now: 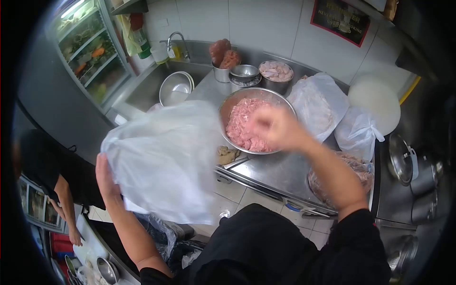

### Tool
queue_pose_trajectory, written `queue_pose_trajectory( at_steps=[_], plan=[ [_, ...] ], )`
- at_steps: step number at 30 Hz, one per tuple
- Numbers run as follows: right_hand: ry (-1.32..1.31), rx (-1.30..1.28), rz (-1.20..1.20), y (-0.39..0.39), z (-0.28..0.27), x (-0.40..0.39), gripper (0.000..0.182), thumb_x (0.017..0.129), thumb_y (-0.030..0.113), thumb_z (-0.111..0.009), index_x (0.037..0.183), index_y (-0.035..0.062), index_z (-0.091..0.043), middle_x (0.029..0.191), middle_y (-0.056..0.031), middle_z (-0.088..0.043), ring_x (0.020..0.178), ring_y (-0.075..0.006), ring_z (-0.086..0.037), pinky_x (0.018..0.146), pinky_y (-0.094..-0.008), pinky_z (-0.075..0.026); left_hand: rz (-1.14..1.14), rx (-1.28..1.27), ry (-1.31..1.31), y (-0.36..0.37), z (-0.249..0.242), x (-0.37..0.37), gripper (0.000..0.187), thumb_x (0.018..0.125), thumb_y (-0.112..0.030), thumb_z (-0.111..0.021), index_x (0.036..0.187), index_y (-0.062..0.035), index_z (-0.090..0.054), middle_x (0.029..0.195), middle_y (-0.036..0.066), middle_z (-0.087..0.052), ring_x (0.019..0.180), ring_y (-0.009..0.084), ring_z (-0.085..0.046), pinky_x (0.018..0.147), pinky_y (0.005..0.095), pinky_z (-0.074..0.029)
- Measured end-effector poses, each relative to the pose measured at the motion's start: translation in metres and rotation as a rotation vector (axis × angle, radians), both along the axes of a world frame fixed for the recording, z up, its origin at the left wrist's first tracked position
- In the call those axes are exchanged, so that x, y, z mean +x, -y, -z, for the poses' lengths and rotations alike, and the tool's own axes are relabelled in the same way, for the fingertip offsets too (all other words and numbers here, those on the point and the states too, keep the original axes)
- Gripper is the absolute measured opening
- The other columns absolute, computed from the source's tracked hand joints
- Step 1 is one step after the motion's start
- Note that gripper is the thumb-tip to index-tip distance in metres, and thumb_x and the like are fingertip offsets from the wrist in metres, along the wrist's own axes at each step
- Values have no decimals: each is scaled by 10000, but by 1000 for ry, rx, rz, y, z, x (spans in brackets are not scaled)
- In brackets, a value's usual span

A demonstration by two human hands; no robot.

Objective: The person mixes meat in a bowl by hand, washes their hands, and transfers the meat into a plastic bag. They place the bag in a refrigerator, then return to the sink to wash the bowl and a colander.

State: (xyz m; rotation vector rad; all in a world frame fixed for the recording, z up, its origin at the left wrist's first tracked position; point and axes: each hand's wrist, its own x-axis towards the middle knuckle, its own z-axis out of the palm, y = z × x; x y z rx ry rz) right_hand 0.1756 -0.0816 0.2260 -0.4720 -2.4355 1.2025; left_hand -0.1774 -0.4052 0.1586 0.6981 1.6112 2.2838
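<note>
My left hand (105,178) grips the left edge of a large white plastic bag (161,156), which hangs spread out in front of me, left of the counter. Its fingers are partly behind the plastic. My right hand (278,127) is over the right side of a steel bowl (289,105) of pink ground meat (242,126). The fingers are curled and blurred, and whether they hold anything is hidden. Beside the bowl's lower left lie a brownish lump (227,155) and what looks like a knife (236,162).
Behind the bowl stand a pot of chicken pieces (276,71), small steel bowls (244,72) and a red mesh bag (223,53). Filled plastic bags (316,102) lie to the right. A sink (137,92) is at the left. A co-worker's arm (68,204) reaches over a white board (90,244).
</note>
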Motion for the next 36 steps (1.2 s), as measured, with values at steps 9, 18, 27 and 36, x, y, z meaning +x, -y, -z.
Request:
queue_pose_trajectory(
  at_steps=[9,18,27,36],
  plan=[
    [352,815,171,44,281,-55,200,818,109,-532,988,37,-608,994,-137,-633,995,-299,-610,811,-424,-503,-52,-71,196,-5,68,-47,250,976,-245,-504,1066,-23,-576,1021,58,-607,943,162,-577,838,320,-455],
    [546,713,-10,35,252,-39,155,779,92,-567,919,52,-622,930,-137,-627,876,-297,-636,763,-425,-512,-54,-23,297,32,111,-61,206,944,-189,-529,1056,-23,-576,1088,97,-625,1012,192,-588,896,343,-456],
    [-455,-268,210,-5,15,-61,257,905,76,-581,1147,1,-540,999,-101,-641,888,-200,-655,770,-310,-536,-375,-117,-165,75,52,-94,190,864,-52,-522,1052,-33,-507,810,11,-530,717,88,-512,707,233,-426],
    [-652,-337,252,-65,-59,-111,299,909,119,-608,1170,27,-495,1056,-84,-606,937,-183,-637,826,-324,-538,-556,-641,-439,51,93,-139,191,801,-73,-509,981,-8,-513,777,112,-552,691,220,-568,659,337,-460]
  ],
)
